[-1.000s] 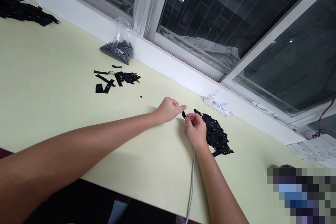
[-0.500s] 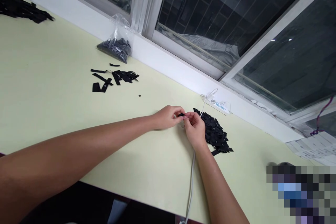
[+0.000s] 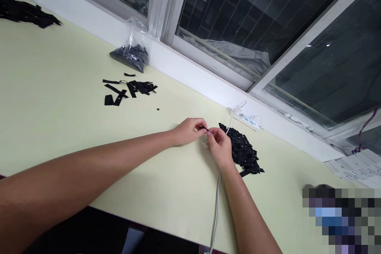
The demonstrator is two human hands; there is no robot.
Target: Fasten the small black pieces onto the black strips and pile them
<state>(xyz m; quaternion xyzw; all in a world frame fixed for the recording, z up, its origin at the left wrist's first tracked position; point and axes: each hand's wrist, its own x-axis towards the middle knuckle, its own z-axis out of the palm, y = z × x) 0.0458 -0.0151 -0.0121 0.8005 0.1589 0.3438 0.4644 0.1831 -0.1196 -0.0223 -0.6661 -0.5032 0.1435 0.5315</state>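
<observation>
Between the fingertips of both hands is a small black fabric strip (image 3: 203,128), mostly covered by the fingers. My left hand (image 3: 190,130) pinches one end of it, and my right hand (image 3: 219,145) closes on the other end, the two hands almost touching above the table. Just right of my right hand lies a heap of black fabric strips (image 3: 244,151), some with small pale marks. A looser group of black strips (image 3: 143,86) is spread out farther left, and a small dark round piece (image 3: 158,109) lies alone near it.
A clear plastic bag (image 3: 131,53) with dark pieces leans by the window wall. A white power strip (image 3: 245,119) sits along the wall, and a pale cable (image 3: 216,210) runs under my right wrist. More black strips (image 3: 26,12) lie far left. White boxes (image 3: 354,166) stand at right.
The black strip shows a little more between the fingertips, and its angle has shifted slightly. Both hands stay in nearly the same place, and the heaps are unchanged.
</observation>
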